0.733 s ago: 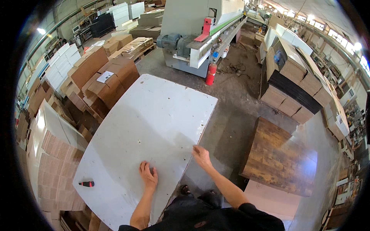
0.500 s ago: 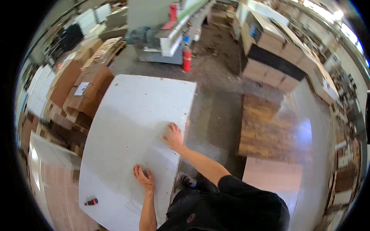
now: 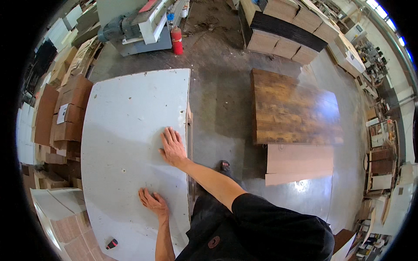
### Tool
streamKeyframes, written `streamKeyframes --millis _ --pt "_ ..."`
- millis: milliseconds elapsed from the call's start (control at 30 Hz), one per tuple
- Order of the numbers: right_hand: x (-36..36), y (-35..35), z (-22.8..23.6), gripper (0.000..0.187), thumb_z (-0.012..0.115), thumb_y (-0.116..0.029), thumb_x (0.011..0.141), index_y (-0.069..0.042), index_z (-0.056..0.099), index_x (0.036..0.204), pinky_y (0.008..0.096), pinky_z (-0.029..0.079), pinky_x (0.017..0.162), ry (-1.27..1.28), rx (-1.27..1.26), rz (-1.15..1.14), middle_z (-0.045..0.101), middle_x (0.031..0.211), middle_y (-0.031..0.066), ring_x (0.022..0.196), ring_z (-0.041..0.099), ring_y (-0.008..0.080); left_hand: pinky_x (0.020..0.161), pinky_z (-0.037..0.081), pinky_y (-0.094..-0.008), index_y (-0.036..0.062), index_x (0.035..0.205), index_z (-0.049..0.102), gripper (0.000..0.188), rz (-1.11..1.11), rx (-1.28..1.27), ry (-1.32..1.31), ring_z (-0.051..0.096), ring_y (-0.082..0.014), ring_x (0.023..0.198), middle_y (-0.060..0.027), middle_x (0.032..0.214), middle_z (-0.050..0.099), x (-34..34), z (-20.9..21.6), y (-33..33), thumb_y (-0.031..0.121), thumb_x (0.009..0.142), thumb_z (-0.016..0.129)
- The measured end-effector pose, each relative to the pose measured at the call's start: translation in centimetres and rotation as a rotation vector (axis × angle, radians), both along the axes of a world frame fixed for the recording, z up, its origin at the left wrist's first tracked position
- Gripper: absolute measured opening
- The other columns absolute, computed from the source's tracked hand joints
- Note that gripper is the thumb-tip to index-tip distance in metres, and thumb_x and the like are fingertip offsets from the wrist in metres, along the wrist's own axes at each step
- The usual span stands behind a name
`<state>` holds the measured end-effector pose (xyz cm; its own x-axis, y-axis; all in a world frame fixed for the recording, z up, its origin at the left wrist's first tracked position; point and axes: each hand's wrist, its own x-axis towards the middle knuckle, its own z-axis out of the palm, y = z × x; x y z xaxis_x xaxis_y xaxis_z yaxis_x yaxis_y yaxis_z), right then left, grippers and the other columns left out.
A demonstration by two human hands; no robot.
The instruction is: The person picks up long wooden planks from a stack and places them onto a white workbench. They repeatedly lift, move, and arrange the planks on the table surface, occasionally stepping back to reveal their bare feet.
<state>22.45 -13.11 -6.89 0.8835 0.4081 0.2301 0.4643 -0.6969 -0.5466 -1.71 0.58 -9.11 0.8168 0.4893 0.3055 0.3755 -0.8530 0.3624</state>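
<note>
White pitted board (image 3: pixel 130 117) under right hand (image 3: pixel 173 150)

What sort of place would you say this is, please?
Probably a woodworking or furniture workshop, judging by the stacked boards, the brown wood-grain panel and the large grey machine.

From afar I count two hands, one left hand (image 3: pixel 153 202) and one right hand (image 3: pixel 173 147), plus one white counter (image 3: pixel 126 117), one black-and-red tool (image 3: pixel 112 244), one red fire extinguisher (image 3: pixel 176 41), one brown wood-grain panel (image 3: pixel 296 108) and one sandaled foot (image 3: pixel 224 165).
</note>
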Motion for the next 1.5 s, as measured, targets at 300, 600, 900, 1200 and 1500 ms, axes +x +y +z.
streamKeyframes --millis 300,600,900,1200,1500 --pt "0.3 0.0 -0.1 0.067 0.059 -0.031 0.098 0.002 0.036 0.150 0.0532 0.018 0.124 0.027 -0.105 0.009 0.027 0.160 0.0242 0.152 0.021 0.0409 0.118 0.024 -0.0551 -0.0054 0.140 0.047 0.048 -0.027 -0.061 0.031 0.033 -0.0426 0.144 -0.0250 0.154 0.039 0.7 1.7 -0.5 0.019 0.100 0.053" --pt "-0.1 0.6 -0.4 0.066 0.060 -0.032 0.097 0.002 0.038 0.149 0.0537 0.020 0.123 -0.011 -0.070 0.025 0.029 0.159 0.0242 0.152 0.022 0.0412 0.117 0.027 -0.0562 -0.0035 0.139 0.049 0.047 -0.014 -0.034 -0.001 0.035 -0.0440 0.144 -0.0250 0.153 0.041 0.1 1.1 -0.1 0.019 0.098 0.052" --pt "-0.2 0.4 -0.2 0.068 0.059 -0.032 0.097 0.004 0.037 0.149 0.0518 0.017 0.125 0.068 -0.126 0.011 0.026 0.162 0.0246 0.153 0.018 0.0405 0.115 0.028 -0.0547 -0.0033 0.139 0.050 0.044 -0.069 0.040 -0.081 0.038 -0.0427 0.142 -0.0241 0.151 0.044 -0.3 -0.9 0.7 0.021 0.103 0.050" --pt "0.0 -0.4 0.5 0.068 0.064 -0.029 0.093 0.005 0.039 0.146 0.0510 0.017 0.125 0.090 -0.023 0.007 0.027 0.160 0.0246 0.153 0.019 0.0402 0.113 0.031 -0.0550 -0.0022 0.138 0.051 0.045 -0.086 0.101 -0.035 0.040 -0.0405 0.141 -0.0231 0.150 0.045 -0.1 -1.5 1.0 0.031 0.108 0.044" --pt "-0.1 -0.3 0.4 0.065 0.063 -0.028 0.092 0.004 0.042 0.145 0.0516 0.018 0.125 0.062 0.011 -0.018 0.031 0.157 0.0237 0.151 0.022 0.0398 0.114 0.032 -0.0534 -0.0040 0.139 0.049 0.049 -0.058 0.106 0.018 0.040 -0.0414 0.140 -0.0248 0.151 0.044 -0.2 -1.5 1.2 0.032 0.106 0.046"
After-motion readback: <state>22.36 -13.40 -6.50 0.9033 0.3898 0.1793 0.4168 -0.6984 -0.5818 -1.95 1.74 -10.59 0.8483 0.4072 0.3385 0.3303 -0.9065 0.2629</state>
